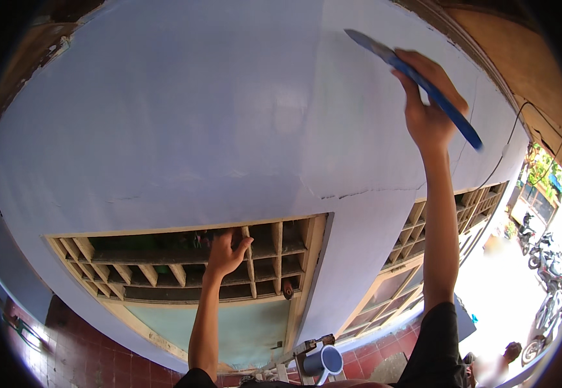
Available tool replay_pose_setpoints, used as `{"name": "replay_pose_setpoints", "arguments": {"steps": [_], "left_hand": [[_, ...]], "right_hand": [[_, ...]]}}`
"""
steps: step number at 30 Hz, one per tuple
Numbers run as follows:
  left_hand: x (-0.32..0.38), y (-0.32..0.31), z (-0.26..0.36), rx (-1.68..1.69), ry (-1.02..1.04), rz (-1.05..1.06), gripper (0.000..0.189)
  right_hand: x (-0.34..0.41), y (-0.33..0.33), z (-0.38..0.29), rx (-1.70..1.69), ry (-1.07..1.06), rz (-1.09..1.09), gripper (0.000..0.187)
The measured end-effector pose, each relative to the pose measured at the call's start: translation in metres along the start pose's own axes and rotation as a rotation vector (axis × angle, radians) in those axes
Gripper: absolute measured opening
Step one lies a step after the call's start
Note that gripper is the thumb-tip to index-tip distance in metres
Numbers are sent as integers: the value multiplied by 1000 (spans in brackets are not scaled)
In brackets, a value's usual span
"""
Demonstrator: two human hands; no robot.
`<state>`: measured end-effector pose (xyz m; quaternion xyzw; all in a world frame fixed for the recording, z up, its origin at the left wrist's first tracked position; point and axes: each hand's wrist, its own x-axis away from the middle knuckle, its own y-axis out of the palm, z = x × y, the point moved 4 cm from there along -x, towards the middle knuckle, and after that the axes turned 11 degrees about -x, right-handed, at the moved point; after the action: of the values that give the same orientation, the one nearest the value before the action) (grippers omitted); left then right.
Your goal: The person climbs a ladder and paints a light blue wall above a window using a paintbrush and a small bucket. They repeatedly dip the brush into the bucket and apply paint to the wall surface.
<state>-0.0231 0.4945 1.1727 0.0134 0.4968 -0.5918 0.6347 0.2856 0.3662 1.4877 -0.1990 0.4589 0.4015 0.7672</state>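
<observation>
My right hand (433, 104) is raised before the upper right of a pale blue wall (188, 106). It grips the long blue handle of a flat paintbrush (448, 109), seen edge-on. The grey tapered head points up and left; I cannot tell if it touches the wall. Lower down, my left hand (227, 254) holds the wooden lattice (179, 274) of the vent over a door, its fingertips hidden among the slats. A blue plastic dipper (314, 363) stands below, at the top of a ladder (283, 371).
Cracks (358, 191) run across the wall right of the vent. A loose cable (496, 162) hangs down at the right. A second latticed window (387, 286) lies beyond. Far below are red floor tiles (96, 356), parked motorcycles (550, 271) and a person (494, 363).
</observation>
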Motion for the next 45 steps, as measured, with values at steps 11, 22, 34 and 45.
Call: {"name": "replay_pose_setpoints", "arguments": {"steps": [11, 22, 34, 45], "left_hand": [[2, 6, -17, 113, 12, 14, 37], [3, 1, -15, 118, 33, 72, 37], [0, 6, -15, 160, 37, 34, 42], [3, 0, -23, 113, 34, 27, 41]], "right_hand": [[-64, 39, 54, 102, -168, 2, 13], [-21, 29, 3, -22, 201, -336, 13], [-101, 44, 38, 190, -117, -69, 10], [-54, 44, 4, 33, 362, -652, 14]]}}
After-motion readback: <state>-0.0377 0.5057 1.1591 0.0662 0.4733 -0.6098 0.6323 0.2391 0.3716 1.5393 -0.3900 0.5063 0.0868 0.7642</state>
